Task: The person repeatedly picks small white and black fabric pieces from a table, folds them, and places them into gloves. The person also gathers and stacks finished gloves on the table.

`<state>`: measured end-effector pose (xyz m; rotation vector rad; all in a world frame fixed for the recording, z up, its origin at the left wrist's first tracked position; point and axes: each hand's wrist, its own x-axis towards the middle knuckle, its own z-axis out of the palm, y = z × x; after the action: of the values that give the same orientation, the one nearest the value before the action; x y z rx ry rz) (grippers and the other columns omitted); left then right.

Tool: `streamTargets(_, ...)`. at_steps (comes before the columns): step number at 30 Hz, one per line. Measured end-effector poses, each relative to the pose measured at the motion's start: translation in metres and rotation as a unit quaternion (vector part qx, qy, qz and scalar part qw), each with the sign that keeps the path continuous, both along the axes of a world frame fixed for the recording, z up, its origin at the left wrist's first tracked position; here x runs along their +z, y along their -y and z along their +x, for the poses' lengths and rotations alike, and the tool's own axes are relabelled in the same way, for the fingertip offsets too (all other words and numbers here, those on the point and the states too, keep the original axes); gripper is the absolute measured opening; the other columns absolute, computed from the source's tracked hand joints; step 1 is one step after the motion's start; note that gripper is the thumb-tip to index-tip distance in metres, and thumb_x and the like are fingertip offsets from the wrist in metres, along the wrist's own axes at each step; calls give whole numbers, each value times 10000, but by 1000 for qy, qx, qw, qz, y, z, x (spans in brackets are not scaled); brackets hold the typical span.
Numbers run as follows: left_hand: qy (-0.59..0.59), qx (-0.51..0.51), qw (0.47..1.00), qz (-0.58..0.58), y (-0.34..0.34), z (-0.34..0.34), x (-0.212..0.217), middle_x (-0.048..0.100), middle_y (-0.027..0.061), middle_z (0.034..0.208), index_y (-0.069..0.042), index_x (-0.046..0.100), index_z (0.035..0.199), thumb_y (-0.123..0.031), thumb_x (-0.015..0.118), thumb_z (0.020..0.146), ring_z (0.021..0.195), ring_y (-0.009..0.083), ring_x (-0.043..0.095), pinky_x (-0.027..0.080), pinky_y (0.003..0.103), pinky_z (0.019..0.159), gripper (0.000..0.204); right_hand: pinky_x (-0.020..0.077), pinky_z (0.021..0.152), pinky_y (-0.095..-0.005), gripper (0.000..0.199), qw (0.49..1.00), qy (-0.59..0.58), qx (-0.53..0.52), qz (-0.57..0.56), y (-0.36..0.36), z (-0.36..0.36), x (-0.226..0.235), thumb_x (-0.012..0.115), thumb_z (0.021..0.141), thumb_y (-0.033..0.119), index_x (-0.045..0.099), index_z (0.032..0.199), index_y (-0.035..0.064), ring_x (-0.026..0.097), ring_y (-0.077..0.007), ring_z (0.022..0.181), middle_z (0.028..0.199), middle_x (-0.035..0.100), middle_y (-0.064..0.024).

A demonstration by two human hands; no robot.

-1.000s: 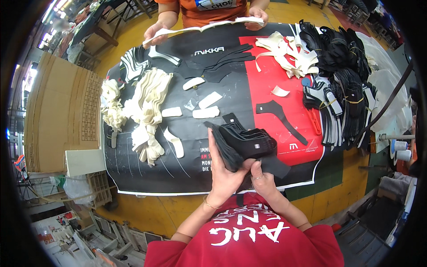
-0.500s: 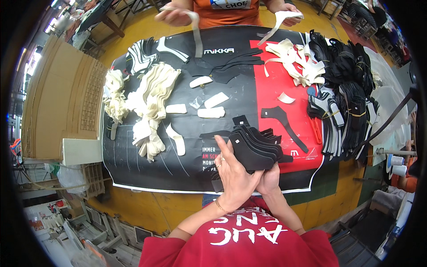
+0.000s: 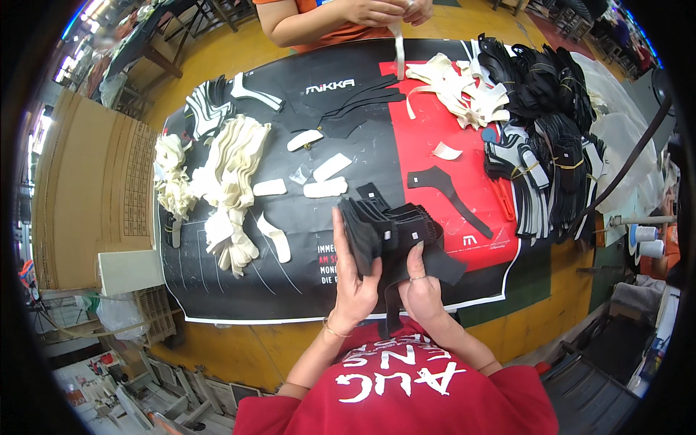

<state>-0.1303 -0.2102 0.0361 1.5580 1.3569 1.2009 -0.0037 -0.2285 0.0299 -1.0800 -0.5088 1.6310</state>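
Observation:
A bundle of black fabric pieces [image 3: 399, 233] with small pale labels is held up between my two hands, over the near edge of the table. My left hand [image 3: 355, 284] clasps the bundle's left side, fingers pointing up along it and the thumb in front. Lower right, my right hand [image 3: 422, 293] grips it with the thumb pressed on the front piece; its other fingers are mostly hidden behind. Dark ends of the fabric hang down between the hands. A single black curved piece [image 3: 451, 197] lies on the red part of the mat, beyond my right hand.
Cream fabric stacks [image 3: 233, 163] lie on the left, near white-and-black strips [image 3: 209, 107]. Banded black bundles [image 3: 554, 148] fill the right end, beside red-handled scissors [image 3: 503, 199]. Across the table, a co-worker's hands [image 3: 388, 11] hold a pale strip. A cardboard box [image 3: 94, 174] stands left.
The bundle has turned and fanned apart, with my left hand now around its left side and my right thumb on its front. The co-worker's hands have come together.

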Motion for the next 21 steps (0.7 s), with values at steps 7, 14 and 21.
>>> streamTargets(7,201,-7,979,21,15,2,-32,231,222,1596,-57,67,1595,-573,359,999,1455,340,296,228,460,1193,841,442,984,-395,607,935,237,15,264,5,-7,18,532,1018,462,503,1368,-32,590,-285,1159,1288,602,-180)
streamTargets(14,394,-76,916,-33,16,9,-16,265,200,1589,-107,78,1602,-707,386,954,1445,341,324,245,488,1202,935,335,1148,-428,768,920,184,87,334,-1,-1,25,683,929,415,402,1450,-75,427,-345,1403,1499,426,-277)
streamTargets(21,333,-63,939,-61,19,11,-6,379,201,1521,6,131,1558,-624,321,1002,1380,332,414,276,452,1174,861,329,1162,-451,781,869,258,76,416,-4,4,18,801,831,200,402,1450,-60,419,-370,1411,1509,410,-284)
